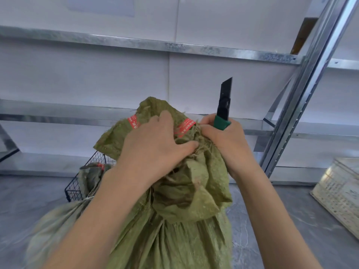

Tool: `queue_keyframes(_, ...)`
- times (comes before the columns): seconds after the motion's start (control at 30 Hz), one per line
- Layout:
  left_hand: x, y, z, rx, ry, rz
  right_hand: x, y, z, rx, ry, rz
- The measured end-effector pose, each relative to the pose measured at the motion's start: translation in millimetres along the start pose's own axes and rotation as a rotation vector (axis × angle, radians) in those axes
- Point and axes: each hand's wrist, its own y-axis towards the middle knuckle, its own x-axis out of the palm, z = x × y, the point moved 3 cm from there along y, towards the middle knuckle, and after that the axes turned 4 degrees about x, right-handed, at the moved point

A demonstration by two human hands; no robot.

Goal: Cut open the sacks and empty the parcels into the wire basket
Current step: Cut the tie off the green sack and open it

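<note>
A green woven sack stands upright in front of me, its bunched neck frayed and marked with red printed tape. My left hand grips the gathered neck from the left. My right hand holds a utility knife with a green handle, its black blade pointing up, and its fingers also press against the sack's neck. A black wire basket sits on the floor at the left behind the sack, mostly hidden by my left arm. Another sack lies in it.
A further dull green sack lies at lower left, tied with string. A pale woven crate stands on the floor at right. Galvanised metal shelving runs along the white wall behind. The floor is grey.
</note>
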Motion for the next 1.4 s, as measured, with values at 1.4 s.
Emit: queue_keyframes(1.4, 10.1, -10.8, -26.5, -0.051, -0.958, 0.059, -31.7, -53.5, -56.3, 0.078, -0.912, -0.565)
